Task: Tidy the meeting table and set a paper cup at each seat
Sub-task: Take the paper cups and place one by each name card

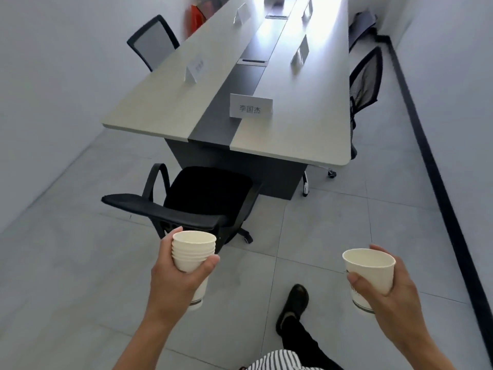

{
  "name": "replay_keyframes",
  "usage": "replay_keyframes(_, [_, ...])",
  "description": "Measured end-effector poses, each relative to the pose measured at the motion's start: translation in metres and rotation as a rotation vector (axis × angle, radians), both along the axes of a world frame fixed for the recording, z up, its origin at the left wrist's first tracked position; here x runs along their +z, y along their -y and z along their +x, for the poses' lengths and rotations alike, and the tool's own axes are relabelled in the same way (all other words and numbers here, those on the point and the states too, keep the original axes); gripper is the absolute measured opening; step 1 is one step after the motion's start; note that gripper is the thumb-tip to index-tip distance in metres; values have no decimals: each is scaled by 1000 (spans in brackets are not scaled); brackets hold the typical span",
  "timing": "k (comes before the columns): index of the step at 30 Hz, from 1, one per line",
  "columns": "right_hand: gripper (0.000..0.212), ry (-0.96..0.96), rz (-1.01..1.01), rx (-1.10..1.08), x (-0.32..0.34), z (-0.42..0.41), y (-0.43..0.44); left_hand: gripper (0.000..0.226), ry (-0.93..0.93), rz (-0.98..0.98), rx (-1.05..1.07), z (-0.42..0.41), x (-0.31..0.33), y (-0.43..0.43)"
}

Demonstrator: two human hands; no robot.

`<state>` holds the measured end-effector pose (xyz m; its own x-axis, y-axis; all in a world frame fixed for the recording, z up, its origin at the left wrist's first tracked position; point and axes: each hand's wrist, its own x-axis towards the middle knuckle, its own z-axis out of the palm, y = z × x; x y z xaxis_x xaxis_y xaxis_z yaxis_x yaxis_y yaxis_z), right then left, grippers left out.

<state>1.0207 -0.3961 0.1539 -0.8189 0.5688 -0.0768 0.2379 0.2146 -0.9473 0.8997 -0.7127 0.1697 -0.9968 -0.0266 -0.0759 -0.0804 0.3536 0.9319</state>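
Striped clothing (277, 360) and a dark shoe (293, 303) show lowest in the view. Just above, the left hand (173, 279) grips a nested stack of paper cups (193, 244), and the right hand (386, 289) wraps round a single paper cup (370, 271), both upright over the floor and well short of the table (306, 129).

Beyond stands a black swivel chair (208, 193) at the table's near end, where a name card (250, 108) faces it. No cup stands on the table yet. The single cup probably belongs at this head seat: set it upright beside the card, not in front of the name, while the stack stays level.

Farther cards (196, 69) are blurred, and glare washes out the far end, so the seats cannot be counted. Fingers cover part of the cups' print.
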Motion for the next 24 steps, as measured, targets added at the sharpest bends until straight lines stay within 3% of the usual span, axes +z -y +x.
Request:
replay_keyframes(7, [66, 22, -21, -50, -11, -138, -81, 75, 40, 0, 46, -116, -18, -67])
replay_keyframes(13, [78, 28, 14, 120, 8, -290, -127, 74, -10, -16, 79, -227, 2, -112])
replay_keyframes(17, [72, 8, 12, 170, 18, -375, -135, 74, 30, -27, 159, -270, -5, -113])
replay_keyframes(21, [52, 48, -44, 196, 9, -451, -133, 72, 100, 20, 235, -326, -24, -102])
replay_keyframes(24, [54, 78, -39, 193, 10, -503, -133, 71, 88, 43, 245, -376, -22, -105])
